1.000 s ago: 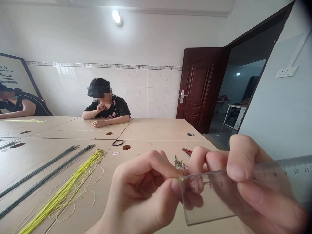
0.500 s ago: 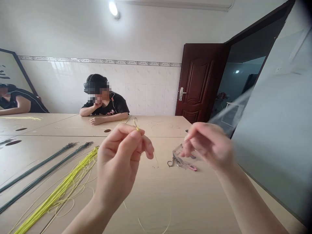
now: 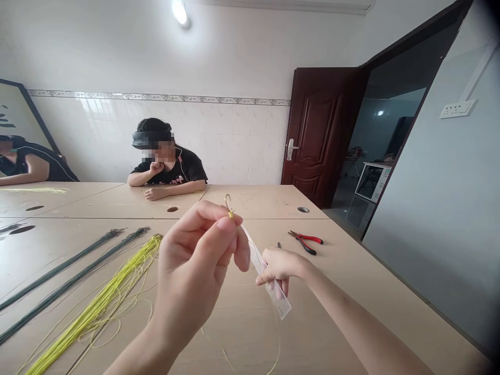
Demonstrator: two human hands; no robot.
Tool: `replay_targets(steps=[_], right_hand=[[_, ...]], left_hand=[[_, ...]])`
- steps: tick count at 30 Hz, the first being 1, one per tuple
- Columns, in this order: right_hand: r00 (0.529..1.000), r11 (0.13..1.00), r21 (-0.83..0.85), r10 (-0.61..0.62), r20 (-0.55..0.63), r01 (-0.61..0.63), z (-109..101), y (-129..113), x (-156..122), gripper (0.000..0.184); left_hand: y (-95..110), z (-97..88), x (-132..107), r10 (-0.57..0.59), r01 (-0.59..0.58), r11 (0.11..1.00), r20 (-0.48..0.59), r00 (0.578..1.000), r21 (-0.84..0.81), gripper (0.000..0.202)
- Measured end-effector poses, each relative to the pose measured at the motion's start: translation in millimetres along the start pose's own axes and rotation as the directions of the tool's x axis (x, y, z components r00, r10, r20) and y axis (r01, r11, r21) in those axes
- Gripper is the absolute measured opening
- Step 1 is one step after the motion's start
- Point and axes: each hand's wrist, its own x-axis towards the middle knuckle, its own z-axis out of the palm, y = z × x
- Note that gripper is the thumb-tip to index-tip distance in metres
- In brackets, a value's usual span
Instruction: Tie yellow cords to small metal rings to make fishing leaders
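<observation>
While a pale wooden desk (image 3: 242, 317) fills the lower half of the frame, two long dark grey-green bundles of thin strands (image 3: 74, 283) slant across its left side, with a loose bright-yellow bundle of cord (image 3: 99, 299) beside them at lower left. Pliers with red and black handles (image 3: 299, 237) lie right of centre, near the right hand (image 3: 282, 263), which mostly covers a tool whose small dark tip (image 3: 278, 245) shows just above it. A person in a black shirt (image 3: 183, 169) sits at the far side, left of centre; a dark red-brown panelled door (image 3: 316, 130) stands at upper right. In mid-frame the left hand (image 3: 199, 255) blocks part of the desk, its grip pressed together, thumb against forefinger, pinching a small curved golden hook (image 3: 227, 199) wound with yellow thread (image 3: 230, 214), bend upward. The right hand's grip is closed on a long clear plastic ruler (image 3: 284, 308), slanting down to the right; whether it touches the desk cannot be told. A thin yellowish strand (image 3: 278, 341) loops at lower centre.
</observation>
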Motion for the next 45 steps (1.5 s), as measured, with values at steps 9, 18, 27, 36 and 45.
replay_targets(steps=[9,18,27,36,45], right_hand=[[0.986,0.977,-0.183,0.132,0.100,-0.112,12.4,-1.2,14.2,0.028],[0.969,0.937,-0.250,0.247,-0.013,-0.242,14.2,-8.5,4.8,0.029],[0.679,0.934,-0.048,-0.292,-0.673,0.355,-0.4,-26.3,-101.4,0.051],[0.232,0.517,-0.053,-0.471,-0.851,0.854,22.5,-30.0,-138.5,0.014],[0.336,0.423,0.121,-0.481,-0.810,0.898,19.0,-32.3,-133.9,0.010]], left_hand=[[-3.5,-6.2,-1.4,-0.096,0.076,0.973,0.084,0.992,0.218,0.017],[-6.1,-8.6,-1.6,-0.153,0.121,0.949,0.089,0.984,0.291,0.017],[-2.9,-1.1,-3.3,-0.077,0.007,0.873,0.123,0.989,0.488,0.020],[-3.9,7.7,-13.0,0.196,-0.349,0.425,0.291,0.936,0.836,0.018],[-2.5,7.1,-15.6,0.262,-0.415,0.350,0.338,0.904,0.840,0.015]])
